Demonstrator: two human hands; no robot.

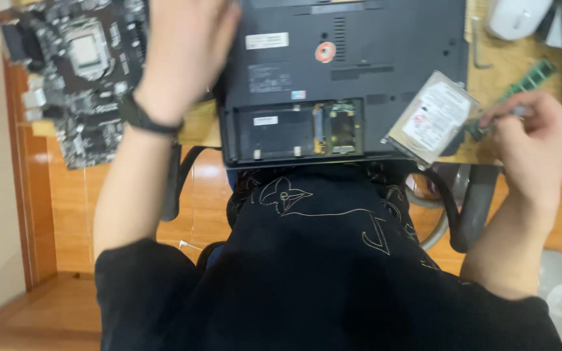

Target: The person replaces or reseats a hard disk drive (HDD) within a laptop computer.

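A black laptop (359, 58) lies bottom-up on the wooden desk, with its rear bay (294, 130) uncovered. My left hand (187, 45), blurred and with a black band on the wrist, lies flat over the laptop's left corner; its fingertips run off the top of the view. My right hand (535, 140) pinches one end of a green memory stick (525, 79) just right of the laptop. A silver hard drive (432, 117) with a white label rests tilted at the laptop's right front corner, close to my right hand.
A bare motherboard (79, 71) lies on the desk to the left. A white mouse (518, 16) and a metal hex key (479, 45) lie at the back right. Chair armrests (479, 201) flank my lap, over an orange wooden floor.
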